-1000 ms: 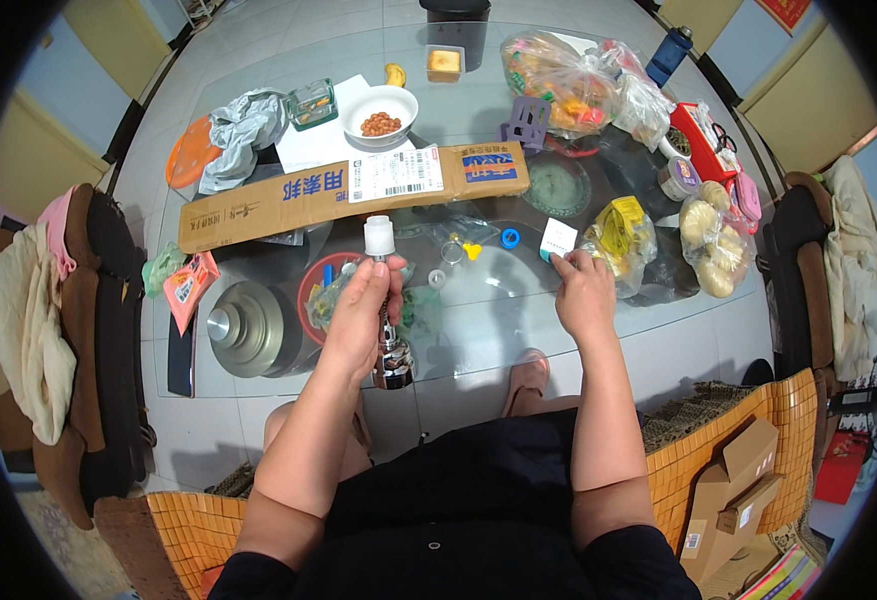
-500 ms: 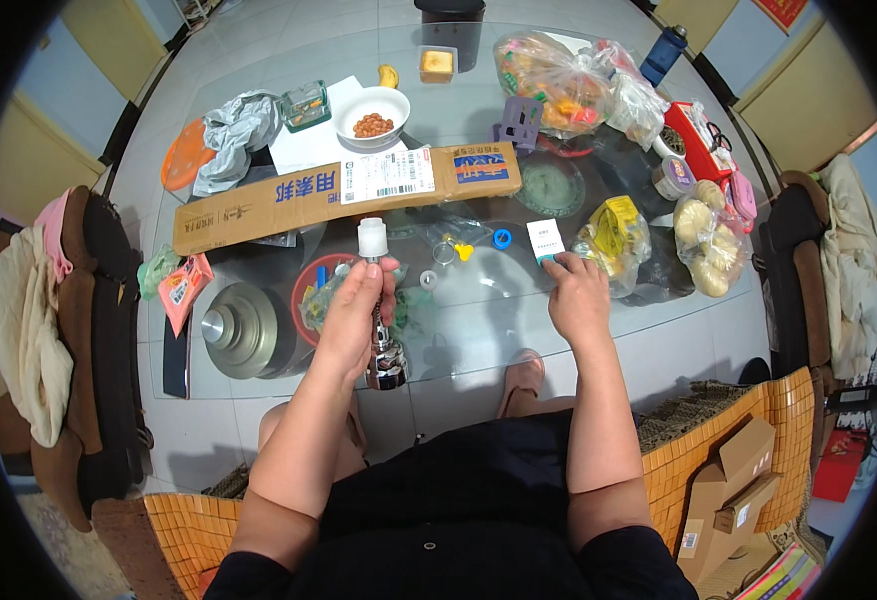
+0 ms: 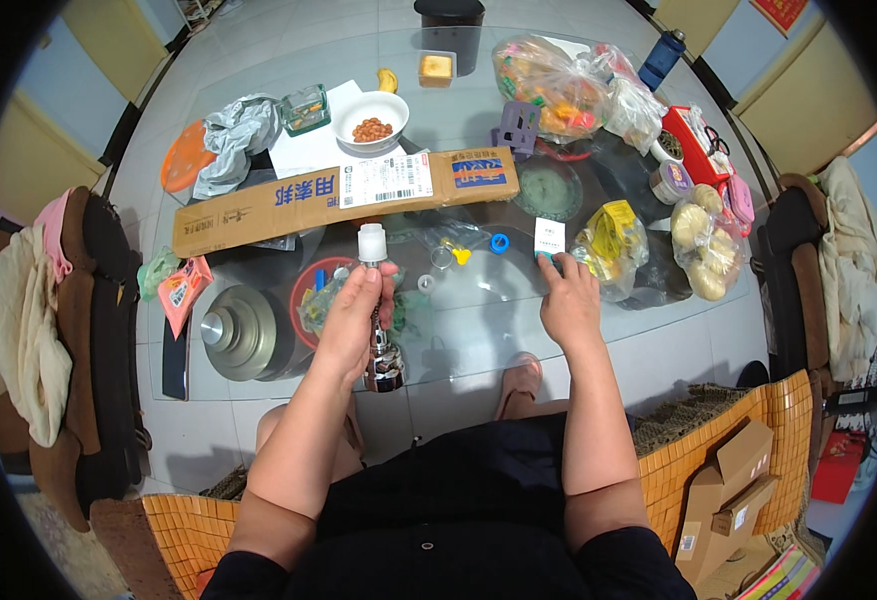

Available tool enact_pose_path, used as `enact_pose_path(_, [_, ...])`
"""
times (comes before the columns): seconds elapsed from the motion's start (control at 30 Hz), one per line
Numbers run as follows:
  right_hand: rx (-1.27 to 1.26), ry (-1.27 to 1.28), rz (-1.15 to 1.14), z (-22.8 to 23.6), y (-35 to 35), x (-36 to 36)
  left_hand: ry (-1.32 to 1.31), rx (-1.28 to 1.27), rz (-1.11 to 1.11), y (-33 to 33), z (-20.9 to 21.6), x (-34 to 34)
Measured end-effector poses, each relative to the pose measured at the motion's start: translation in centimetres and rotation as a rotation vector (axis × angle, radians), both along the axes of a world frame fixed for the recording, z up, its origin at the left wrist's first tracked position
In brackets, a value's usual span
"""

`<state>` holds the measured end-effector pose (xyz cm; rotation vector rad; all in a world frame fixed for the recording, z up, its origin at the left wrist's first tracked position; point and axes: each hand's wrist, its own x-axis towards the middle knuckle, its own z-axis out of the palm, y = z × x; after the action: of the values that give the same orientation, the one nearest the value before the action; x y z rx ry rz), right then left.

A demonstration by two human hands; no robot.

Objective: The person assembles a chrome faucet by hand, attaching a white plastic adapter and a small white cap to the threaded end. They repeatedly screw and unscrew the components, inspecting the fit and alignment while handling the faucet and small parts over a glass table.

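Observation:
My left hand is closed around a chrome fitting with a white cylindrical end pointing up. Its shiny wider part hangs below my fist, over the glass table's near side. Further right, the fingers of my right hand grip the near edge of a small white card-like packet with a teal edge; my thumb is hidden. Between the hands lie a blue ring, a yellow plastic piece, a clear ring and a small whitish ring.
A long cardboard box crosses the glass table beyond my hands. Behind it stands a white bowl of brown nuts or beans. A yellow bag and bagged pale round food are at right. A metal lid lies left.
The white packet has turned a little more upright in view, and my right hand has shifted slightly left with it. My left hand keeps its hold on the chrome fitting, nearly still.

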<state>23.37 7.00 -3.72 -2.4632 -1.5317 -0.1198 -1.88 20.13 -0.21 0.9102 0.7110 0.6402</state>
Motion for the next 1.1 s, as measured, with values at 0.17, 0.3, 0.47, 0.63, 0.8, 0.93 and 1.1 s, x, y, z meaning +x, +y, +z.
enact_pose_path(0.17, [0.047,0.023,-0.016,0.3,0.2,-0.5,0.008,-0.009,0.0,0.1,0.0,-0.4])
enact_pose_path(0.3, [0.207,0.085,0.039,0.5,0.6,-0.5,0.07,0.063,-0.012,-0.1,0.3,0.2])
enact_pose_path(0.47, [0.387,1.094,0.185,2.6,2.0,-5.0,0.404,0.576,-0.075,-1.3,-0.2,0.1])
enact_pose_path(0.63, [0.346,1.603,0.218,3.7,2.2,-8.2,0.607,1.079,-0.139,-2.6,1.2,0.4])
enact_pose_path(0.8, [0.237,1.194,0.172,3.0,2.8,-9.0,0.721,1.337,-0.131,-2.8,1.5,0.2])
enact_pose_path(0.93, [0.184,1.235,0.171,2.8,3.0,-8.7,0.721,1.398,-0.123,-2.7,0.9,0.1])
enact_pose_path(1.1, [0.185,1.162,0.112,2.4,3.0,-7.2,0.74,1.364,-0.12,-2.6,1.0,0.0])
